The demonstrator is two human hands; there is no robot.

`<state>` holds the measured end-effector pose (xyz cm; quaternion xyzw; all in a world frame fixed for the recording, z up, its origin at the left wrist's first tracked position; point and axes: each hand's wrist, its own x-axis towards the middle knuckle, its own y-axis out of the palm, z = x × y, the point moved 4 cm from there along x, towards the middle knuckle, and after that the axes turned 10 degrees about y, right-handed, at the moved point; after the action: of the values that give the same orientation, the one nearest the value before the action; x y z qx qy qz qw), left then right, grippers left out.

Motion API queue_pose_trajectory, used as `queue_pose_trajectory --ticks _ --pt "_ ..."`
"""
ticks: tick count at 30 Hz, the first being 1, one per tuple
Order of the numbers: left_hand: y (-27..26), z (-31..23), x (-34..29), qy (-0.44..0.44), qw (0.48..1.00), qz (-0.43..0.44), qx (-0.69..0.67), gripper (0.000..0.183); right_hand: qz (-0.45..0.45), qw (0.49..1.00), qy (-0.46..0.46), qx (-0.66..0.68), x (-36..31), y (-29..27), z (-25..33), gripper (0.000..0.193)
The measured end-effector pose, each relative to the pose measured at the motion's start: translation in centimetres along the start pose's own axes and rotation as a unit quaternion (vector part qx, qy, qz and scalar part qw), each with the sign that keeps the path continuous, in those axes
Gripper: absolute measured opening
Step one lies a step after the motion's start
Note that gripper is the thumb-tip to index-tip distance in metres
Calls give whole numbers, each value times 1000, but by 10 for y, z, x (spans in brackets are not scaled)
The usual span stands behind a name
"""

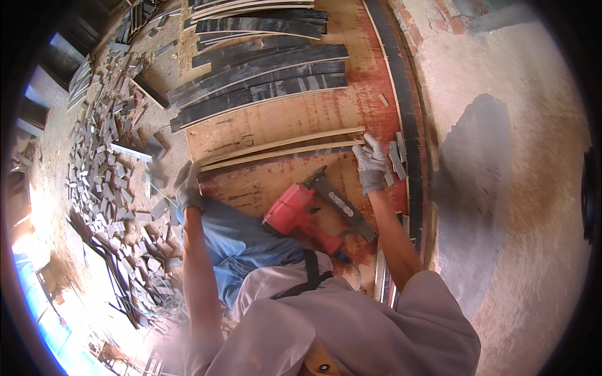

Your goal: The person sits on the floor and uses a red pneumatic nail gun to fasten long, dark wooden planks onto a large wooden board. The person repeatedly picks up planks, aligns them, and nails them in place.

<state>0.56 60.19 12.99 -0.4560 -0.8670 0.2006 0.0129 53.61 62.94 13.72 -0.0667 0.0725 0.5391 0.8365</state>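
Two long thin wooden strips [282, 149] lie side by side across a reddish plywood board [295, 116]. My left hand [188, 185], in a grey glove, grips their left end at the board's edge. At the right end, my gloved right hand [371, 163] presses down on the strips. A red nail gun [307, 216] with a black magazine rests on the board just below the strips, between my arms, touched by neither hand.
A stack of dark curved strips [263, 78] lies higher on the board. Several small grey offcuts [397, 160] sit beside my right hand. A heap of scrap wood pieces [106, 163] covers the floor to the left. Bare concrete floor [514, 156] spreads to the right.
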Motion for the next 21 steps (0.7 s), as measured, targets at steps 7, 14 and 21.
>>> queue_pose_trajectory --ticks 7,14,21 --pt "-6 7 6 -60 993 65 -78 44 8 996 82 19 -2 -24 3 14" --pt "-4 -4 5 -86 990 49 -105 36 52 954 293 14 -14 -19 16 23" --pt "-19 14 15 -187 971 82 -127 44 105 922 352 122 -24 -21 17 24"
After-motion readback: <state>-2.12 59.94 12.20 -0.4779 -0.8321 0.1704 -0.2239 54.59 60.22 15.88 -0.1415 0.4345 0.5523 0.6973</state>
